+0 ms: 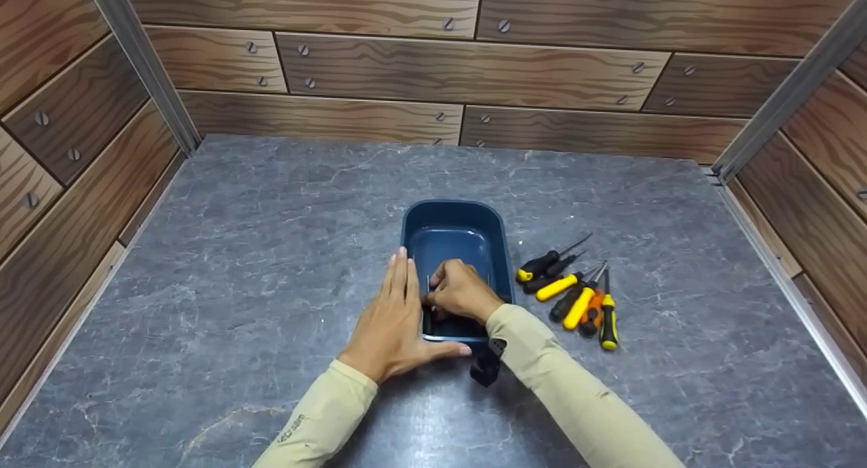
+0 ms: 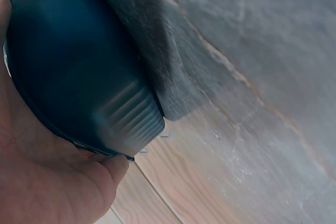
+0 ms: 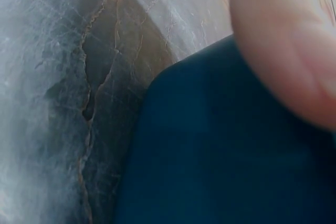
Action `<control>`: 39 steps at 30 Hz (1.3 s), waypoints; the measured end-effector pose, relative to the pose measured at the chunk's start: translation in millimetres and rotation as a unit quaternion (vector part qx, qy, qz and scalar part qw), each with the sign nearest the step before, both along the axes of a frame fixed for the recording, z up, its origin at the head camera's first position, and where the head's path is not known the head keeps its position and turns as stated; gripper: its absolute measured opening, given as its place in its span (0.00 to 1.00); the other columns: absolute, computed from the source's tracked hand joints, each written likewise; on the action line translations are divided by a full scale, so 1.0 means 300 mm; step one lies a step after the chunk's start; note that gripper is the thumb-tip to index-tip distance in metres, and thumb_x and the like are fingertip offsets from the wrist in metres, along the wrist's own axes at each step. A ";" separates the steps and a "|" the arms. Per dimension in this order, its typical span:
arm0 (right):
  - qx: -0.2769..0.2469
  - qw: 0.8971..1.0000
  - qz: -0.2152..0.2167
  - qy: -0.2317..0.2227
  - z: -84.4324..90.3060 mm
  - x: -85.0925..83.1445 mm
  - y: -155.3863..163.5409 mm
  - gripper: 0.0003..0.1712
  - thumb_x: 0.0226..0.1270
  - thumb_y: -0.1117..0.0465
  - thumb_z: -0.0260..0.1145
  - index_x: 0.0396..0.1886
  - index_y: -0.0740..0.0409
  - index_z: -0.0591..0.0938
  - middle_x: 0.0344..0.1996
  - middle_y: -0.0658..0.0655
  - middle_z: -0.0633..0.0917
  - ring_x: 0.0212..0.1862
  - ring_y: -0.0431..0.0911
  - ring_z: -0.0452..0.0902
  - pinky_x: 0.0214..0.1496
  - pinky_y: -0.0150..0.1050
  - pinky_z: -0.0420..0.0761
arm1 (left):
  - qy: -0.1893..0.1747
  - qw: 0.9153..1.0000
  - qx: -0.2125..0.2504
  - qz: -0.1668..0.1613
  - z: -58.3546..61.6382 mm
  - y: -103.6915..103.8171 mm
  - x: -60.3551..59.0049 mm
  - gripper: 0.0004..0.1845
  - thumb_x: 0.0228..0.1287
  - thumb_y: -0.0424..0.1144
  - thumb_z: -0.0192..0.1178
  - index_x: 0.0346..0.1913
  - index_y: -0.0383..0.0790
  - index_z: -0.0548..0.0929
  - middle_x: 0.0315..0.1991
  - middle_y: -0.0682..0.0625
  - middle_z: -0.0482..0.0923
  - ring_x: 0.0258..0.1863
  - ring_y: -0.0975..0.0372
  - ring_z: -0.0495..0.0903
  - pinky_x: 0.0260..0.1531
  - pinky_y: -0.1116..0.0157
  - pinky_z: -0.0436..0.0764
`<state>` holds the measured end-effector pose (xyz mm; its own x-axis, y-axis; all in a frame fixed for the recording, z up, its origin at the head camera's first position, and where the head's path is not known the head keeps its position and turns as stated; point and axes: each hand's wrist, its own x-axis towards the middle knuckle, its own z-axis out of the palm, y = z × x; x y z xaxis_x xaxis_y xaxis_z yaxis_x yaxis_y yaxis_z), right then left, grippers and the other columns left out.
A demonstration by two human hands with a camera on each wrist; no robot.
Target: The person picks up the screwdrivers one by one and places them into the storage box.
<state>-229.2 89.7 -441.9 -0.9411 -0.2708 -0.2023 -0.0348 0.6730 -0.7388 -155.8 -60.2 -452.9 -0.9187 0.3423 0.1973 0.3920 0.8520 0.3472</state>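
So the left hand (image 1: pixel 393 319) was laid flat against the outer left wall of the dark blue plastic tub (image 1: pixel 455 232), fingers straight and held together pointing toward the far edge of the bench (image 1: pixel 271 251), thumb hooked round the tub's near corner. The left wrist view backed that up: palm (image 2: pixel 47 177) right up against the ribbed corner of the tub (image 2: pixel 79 66), pressing rather than really gripping.

The right hand (image 1: pixel 460 292) was down inside the tub at its near end, fingers curled and bunched up together. Looked like it was pinching something small and dark against the tub floor, but honestly I couldn't tell what, or even if it held anything at all. The right wrist view only gave a blurry fingertip (image 3: pixel 283 51) over the blue tub (image 3: pixel 220 161) and the grey bench (image 3: pixel 63 103), so no help there.

The tub itself sat roughly in the middle of the bench, a bit toward the near edge, long side running near to far.

Just beside the tub on its right was a loose pile of screwdrivers (image 1: pixel 572 292), black and yellow handles plus one orange, mostly with tips toward the far edge. They overlapped each other and lay close to the tub's right wall without touching it. The bench was grey marbled stone, boxed in by wood-plank walls (image 1: pixel 474 68) studded with screws.
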 end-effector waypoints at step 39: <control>0.007 0.985 -0.005 0.173 0.076 0.004 0.065 0.06 0.60 0.67 0.72 0.37 0.61 0.86 0.28 0.54 0.87 0.29 0.44 0.82 0.37 0.40 0.83 | 0.006 1.000 -0.011 0.000 0.002 0.001 0.001 0.78 0.43 0.88 0.50 0.77 0.21 0.48 0.79 0.28 0.38 0.79 0.42 0.42 0.74 0.51 0.59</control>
